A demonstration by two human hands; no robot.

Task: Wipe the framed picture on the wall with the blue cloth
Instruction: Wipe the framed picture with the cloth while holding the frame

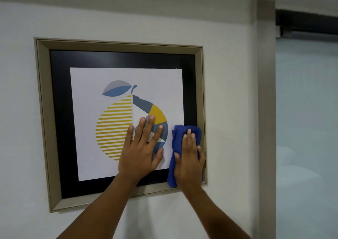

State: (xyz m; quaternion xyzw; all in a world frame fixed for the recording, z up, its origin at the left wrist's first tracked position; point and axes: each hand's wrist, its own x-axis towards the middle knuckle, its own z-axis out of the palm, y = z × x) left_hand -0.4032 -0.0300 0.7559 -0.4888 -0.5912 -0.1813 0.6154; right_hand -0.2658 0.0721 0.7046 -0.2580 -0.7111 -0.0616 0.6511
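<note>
The picture [117,118] hangs on the wall [228,101]; left hand [141,147] is flat on the glass, fingers [149,127] spread and holding nothing, probably to stop the frame swinging; right hand [189,158] presses the cloth [176,140] flat-palmed against the lower right corner, so that's likely the bit being wiped
</note>
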